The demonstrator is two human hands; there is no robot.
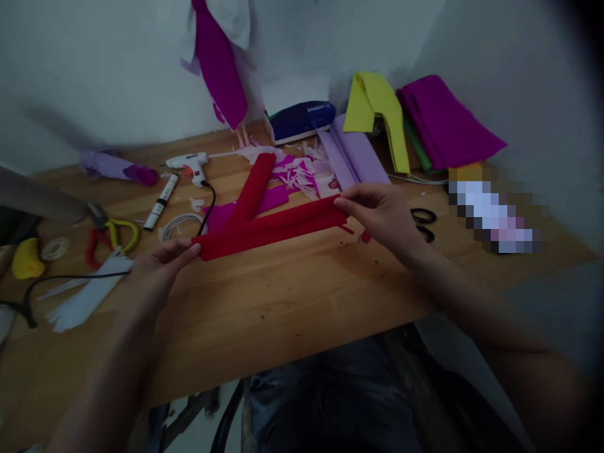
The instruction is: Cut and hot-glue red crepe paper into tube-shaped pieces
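Left hand (163,261) and right hand (382,211) each pinch one end of a folded red crepe strip (271,228), fingers closed on it, keeping it stretched flat just above the bench (283,302). A second red roll (255,189) lies behind; scissors (425,223) sit beside the right wrist, glue gun (189,163) farther back.

You have bare bench (283,302) at six o'clock; paper scraps (302,170) crowd twelve, scissors (422,223) block three, pliers (111,239) and cord (210,201) nine.

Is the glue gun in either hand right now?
No, the glue gun lies on the table; both hands grip the red strip.
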